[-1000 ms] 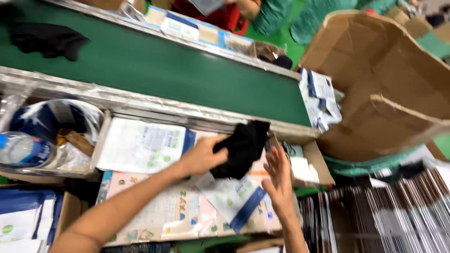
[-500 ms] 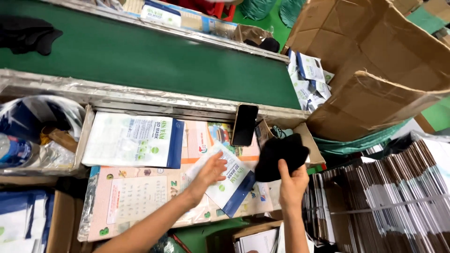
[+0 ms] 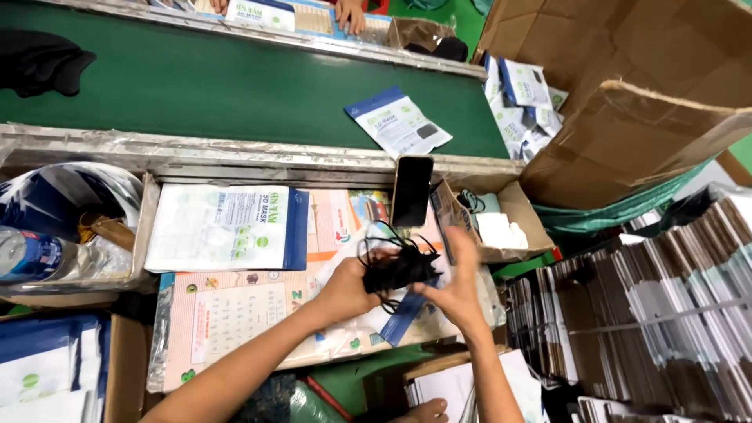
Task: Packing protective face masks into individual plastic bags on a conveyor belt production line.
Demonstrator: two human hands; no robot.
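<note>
Centre of the frame, low: a soft black bundle of face masks [image 3: 401,268] with thin looping ear cords, held between both hands above the bench [image 3: 235,313]. Left hand [image 3: 350,288] curled closed around the bundle's left end; right hand [image 3: 457,283] flat-fingered, pressing its right end. Beneath: a glossy white-and-blue pouch [image 3: 223,227] lying flat. Just above: a dark rectangular phone [image 3: 412,190], propped upright. Upper centre: a matt green conveyor belt [image 3: 219,86] carrying another flat pouch [image 3: 398,121].

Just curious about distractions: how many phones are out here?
1: a dark phone leans against the conveyor's metal rail, just beyond the black masks; others could be hidden.
</note>
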